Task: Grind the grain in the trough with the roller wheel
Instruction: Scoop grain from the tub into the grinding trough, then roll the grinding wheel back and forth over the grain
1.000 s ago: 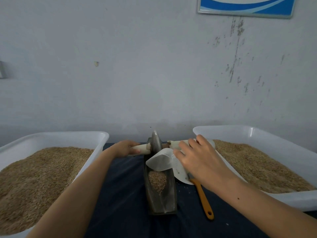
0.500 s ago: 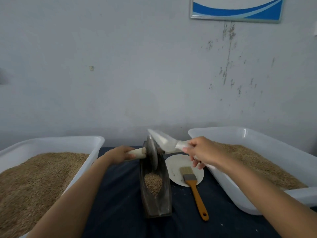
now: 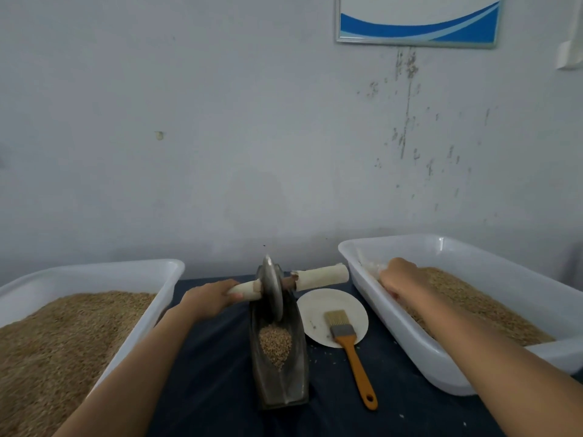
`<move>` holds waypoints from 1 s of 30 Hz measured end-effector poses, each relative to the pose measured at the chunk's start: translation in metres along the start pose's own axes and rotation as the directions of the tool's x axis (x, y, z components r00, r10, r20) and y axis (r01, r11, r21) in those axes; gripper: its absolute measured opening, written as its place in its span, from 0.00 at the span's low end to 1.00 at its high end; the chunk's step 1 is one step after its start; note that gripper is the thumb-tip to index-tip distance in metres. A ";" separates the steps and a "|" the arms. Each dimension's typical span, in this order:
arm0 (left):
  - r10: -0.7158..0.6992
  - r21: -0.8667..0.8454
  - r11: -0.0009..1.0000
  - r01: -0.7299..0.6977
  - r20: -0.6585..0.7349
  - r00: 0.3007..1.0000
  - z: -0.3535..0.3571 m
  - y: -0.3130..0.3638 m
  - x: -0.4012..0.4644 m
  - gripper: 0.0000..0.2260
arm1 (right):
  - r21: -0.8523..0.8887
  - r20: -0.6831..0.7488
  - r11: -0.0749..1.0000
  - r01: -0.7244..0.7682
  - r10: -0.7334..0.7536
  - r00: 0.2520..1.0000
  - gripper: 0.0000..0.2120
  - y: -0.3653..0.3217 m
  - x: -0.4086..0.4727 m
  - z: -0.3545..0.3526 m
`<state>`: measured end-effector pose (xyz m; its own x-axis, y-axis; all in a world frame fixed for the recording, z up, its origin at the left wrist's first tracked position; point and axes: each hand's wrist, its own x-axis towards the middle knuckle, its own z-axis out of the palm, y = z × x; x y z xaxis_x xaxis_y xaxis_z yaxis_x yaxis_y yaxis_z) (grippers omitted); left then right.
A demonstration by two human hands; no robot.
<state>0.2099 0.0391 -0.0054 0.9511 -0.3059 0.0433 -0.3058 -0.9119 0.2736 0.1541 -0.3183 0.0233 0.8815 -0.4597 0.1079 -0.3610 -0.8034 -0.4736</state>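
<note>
At frame centre, left hand (image 3: 210,298) fingers (image 3: 232,295) wrap the roller wheel's (image 3: 273,288) left handle; wheel stands at the trough's (image 3: 279,357) far end, grain (image 3: 275,343) heaped mid-trough, unground. Right hand (image 3: 398,277) sits in the right bin (image 3: 441,364), centre right, on something pale, maybe a scoop; grip can't be told. Right handle (image 3: 321,275) free. Step looks like loading done, grinding not begun. Next: right hand onto free handle, roll wheel over grain. Brush (image 3: 348,345) on plate (image 3: 318,307), dark worktop (image 3: 214,380).

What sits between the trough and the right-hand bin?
Head view: a white paper plate on the dark cloth, with an orange-handled brush lying partly on it, between the trough and the right bin.
</note>
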 end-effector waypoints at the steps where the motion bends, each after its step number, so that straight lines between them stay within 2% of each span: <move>1: 0.006 0.076 0.997 -0.004 -0.027 1.000 0.000 0.002 -0.002 0.17 | -0.011 0.029 1.000 -0.001 0.002 1.000 0.12 0.002 0.001 0.004; 4: 0.047 0.226 0.974 -0.028 -0.077 0.996 0.000 0.007 -0.007 0.18 | -0.009 0.093 1.000 -0.014 0.014 0.996 0.17 0.004 0.007 0.013; 6: 0.049 0.227 0.973 -0.031 -0.071 0.996 -0.002 0.009 -0.008 0.18 | -0.019 0.118 1.000 -0.021 0.023 0.993 0.16 0.004 0.010 0.010; 8: 0.037 0.198 0.980 -0.026 -0.051 0.998 -0.002 0.009 -0.010 0.18 | -0.125 0.117 0.992 0.015 0.000 0.993 0.16 -0.003 0.007 0.004; 10: 0.030 0.179 0.984 -0.024 -0.034 0.999 -0.001 0.008 -0.010 0.18 | -0.267 -0.034 0.960 0.083 -0.096 0.995 0.14 -0.016 -0.002 0.000; 12: 0.026 0.185 0.983 -0.020 -0.032 0.999 0.000 0.007 -0.010 0.18 | -0.268 -0.154 0.920 0.286 -0.334 0.930 0.08 -0.035 -0.013 0.003; 14: 0.022 0.199 0.980 -0.015 -0.037 0.999 0.000 0.007 -0.009 0.18 | -0.202 -0.037 0.805 0.558 -0.575 0.817 0.12 -0.056 -0.023 0.012; 15: 0.019 0.201 0.980 -0.012 -0.036 0.999 0.000 0.007 -0.009 0.18 | -0.181 0.074 0.748 0.639 -0.638 0.767 0.16 -0.065 -0.026 0.019; 17: 0.019 0.201 0.979 -0.012 -0.031 0.999 0.000 0.007 -0.009 0.17 | -0.229 0.251 0.666 0.710 -0.664 0.704 0.19 -0.078 -0.029 0.036; 18: 0.019 0.207 0.978 -0.012 -0.031 0.999 0.000 0.007 -0.009 0.17 | -0.273 0.289 0.641 0.717 -0.656 0.697 0.20 -0.082 -0.028 0.045; 20: 0.023 0.220 0.975 -0.014 -0.037 0.999 0.001 0.007 -0.009 0.17 | -0.344 0.275 0.617 0.707 -0.654 0.705 0.23 -0.085 -0.022 0.063; 24: 0.037 0.213 0.977 -0.029 -0.032 0.999 0.001 0.006 -0.009 0.17 | -0.408 0.122 0.599 0.689 -0.712 0.691 0.23 -0.081 -0.007 0.087; 26: 0.055 0.305 0.952 -0.039 -0.046 0.997 0.004 0.007 -0.008 0.18 | -0.394 0.090 0.602 0.695 -0.727 0.680 0.20 -0.081 -0.001 0.095; 28: 0.070 0.385 0.923 -0.015 -0.127 0.989 0.011 0.010 -0.006 0.17 | -0.375 0.113 0.603 0.704 -0.724 0.681 0.16 -0.081 0.002 0.100; 30: 0.055 0.376 0.926 0.036 -0.230 0.971 0.018 0.018 -0.004 0.14 | -0.356 0.105 0.610 0.708 -0.727 0.679 0.16 -0.080 0.002 0.104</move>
<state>0.2001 0.0192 -0.0183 0.9172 -0.2847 0.2787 -0.2652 -0.9583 -0.1061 0.2165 -0.2158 -0.0300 0.8929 0.3114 0.3253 0.2953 -0.9503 0.0990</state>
